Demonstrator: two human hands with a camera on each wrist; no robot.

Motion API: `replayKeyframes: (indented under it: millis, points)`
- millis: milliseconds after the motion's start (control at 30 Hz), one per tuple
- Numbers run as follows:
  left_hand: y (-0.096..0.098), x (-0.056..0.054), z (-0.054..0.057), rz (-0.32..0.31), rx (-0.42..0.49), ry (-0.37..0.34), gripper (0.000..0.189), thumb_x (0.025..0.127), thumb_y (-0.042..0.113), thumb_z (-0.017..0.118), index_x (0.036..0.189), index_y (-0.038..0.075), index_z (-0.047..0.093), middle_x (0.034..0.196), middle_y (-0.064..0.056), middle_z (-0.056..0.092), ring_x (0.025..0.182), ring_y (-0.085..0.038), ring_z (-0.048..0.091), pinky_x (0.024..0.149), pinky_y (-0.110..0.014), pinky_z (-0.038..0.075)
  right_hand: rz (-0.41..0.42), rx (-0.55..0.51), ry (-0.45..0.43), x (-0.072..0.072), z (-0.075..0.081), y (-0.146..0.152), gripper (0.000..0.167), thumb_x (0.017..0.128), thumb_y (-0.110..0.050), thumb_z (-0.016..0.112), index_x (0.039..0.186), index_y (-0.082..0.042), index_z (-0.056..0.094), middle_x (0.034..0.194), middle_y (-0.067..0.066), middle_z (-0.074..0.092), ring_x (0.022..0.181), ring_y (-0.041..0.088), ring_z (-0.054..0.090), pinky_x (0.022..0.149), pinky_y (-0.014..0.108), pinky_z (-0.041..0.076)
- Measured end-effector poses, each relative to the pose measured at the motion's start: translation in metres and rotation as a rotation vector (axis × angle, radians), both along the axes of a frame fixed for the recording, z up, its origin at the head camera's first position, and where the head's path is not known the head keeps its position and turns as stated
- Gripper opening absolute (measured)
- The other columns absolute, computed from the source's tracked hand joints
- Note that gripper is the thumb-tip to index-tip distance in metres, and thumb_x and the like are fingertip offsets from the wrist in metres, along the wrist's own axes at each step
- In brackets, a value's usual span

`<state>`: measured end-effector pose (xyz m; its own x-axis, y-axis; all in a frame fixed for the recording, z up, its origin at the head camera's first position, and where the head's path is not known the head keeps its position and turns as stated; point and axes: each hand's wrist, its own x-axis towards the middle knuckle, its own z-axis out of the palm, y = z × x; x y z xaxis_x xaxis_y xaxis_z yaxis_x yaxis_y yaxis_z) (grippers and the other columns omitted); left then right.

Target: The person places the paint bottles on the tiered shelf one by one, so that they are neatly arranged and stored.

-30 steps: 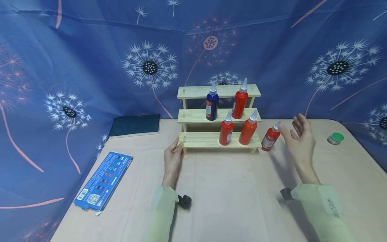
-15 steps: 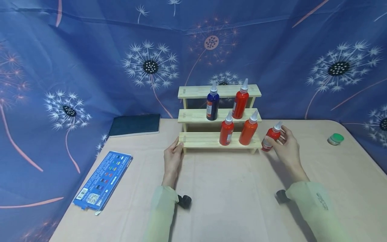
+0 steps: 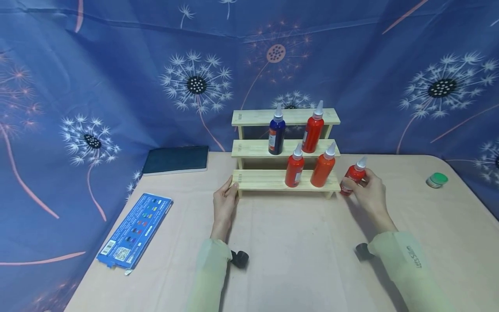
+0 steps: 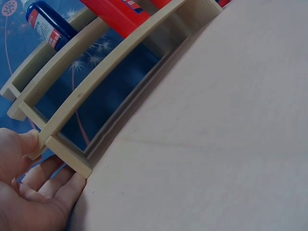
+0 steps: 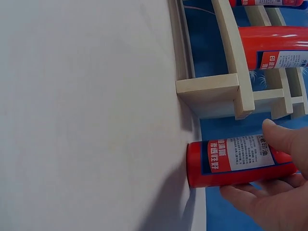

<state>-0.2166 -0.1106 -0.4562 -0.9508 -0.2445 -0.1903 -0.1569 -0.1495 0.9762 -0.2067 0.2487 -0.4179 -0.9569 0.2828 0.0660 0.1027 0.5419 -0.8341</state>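
Observation:
A three-tier wooden display shelf [image 3: 286,149] stands at the back middle of the table. My left hand [image 3: 224,203] grips the left end of its lowest tier; in the left wrist view the thumb [image 4: 26,142] lies on the board and the fingers curl by the leg. Right of the shelf, my right hand [image 3: 370,195] holds a red ink bottle [image 5: 240,159] with a pointed clear nozzle, thumb on one side and fingers on the other. The bottle is upright, its base right at the tabletop. Fingers behind it are partly hidden.
A dark blue bottle [image 3: 277,136] and a red bottle [image 3: 313,134] stand on the middle tier; a red bottle [image 3: 294,171] and an orange-red bottle [image 3: 322,170] on the lowest. Left lie a blue flat box [image 3: 134,232] and a dark notebook [image 3: 175,159]; right, a green-lidded jar [image 3: 437,180].
My right hand has moved left from beside the nozzle, closing its fingers and thumb round the red ink bottle. My left hand keeps its grip on the shelf.

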Motion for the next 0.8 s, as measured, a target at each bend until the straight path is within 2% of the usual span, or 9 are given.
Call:
replayKeyframes:
  millis: [200,467,633,800]
  points:
    - [0.001,0.001,-0.001,-0.005,-0.006,0.015,0.043,0.100,0.015,0.057,0.142,0.013,0.050,0.135,-0.017,0.057,0.122,-0.027,0.057,0.096,-0.031,0.052,-0.006,0.042,-0.011,0.003,0.000,0.003,0.060,0.094,-0.024,0.067,0.141,0.004,0.044,0.131,0.028,0.057,0.118,0.042,0.058,0.098,0.045,0.051]
    - [0.000,0.000,-0.001,-0.004,-0.004,0.014,0.043,0.100,0.015,0.057,0.142,0.013,0.049,0.136,-0.016,0.056,0.123,-0.027,0.057,0.095,-0.029,0.052,0.015,0.049,-0.025,0.013,0.008,0.000,0.062,0.094,-0.025,0.068,0.142,0.004,0.043,0.133,0.027,0.056,0.118,0.042,0.058,0.098,0.046,0.049]
    - [0.001,0.000,0.000,0.003,-0.018,-0.004,0.043,0.100,0.016,0.058,0.142,0.014,0.050,0.138,-0.014,0.056,0.123,-0.025,0.057,0.094,-0.025,0.053,0.034,0.073,-0.011,0.021,0.017,-0.001,0.062,0.093,-0.027,0.068,0.141,0.006,0.045,0.132,0.028,0.057,0.117,0.043,0.058,0.093,0.031,0.053]
    - [0.001,0.001,0.001,-0.003,-0.018,0.007,0.044,0.100,0.017,0.057,0.143,0.013,0.049,0.136,-0.015,0.057,0.123,-0.025,0.057,0.094,-0.026,0.053,0.059,0.106,0.040,0.030,0.026,-0.003,0.060,0.092,-0.026,0.070,0.136,0.008,0.049,0.127,0.031,0.059,0.112,0.046,0.060,0.079,0.010,0.054]
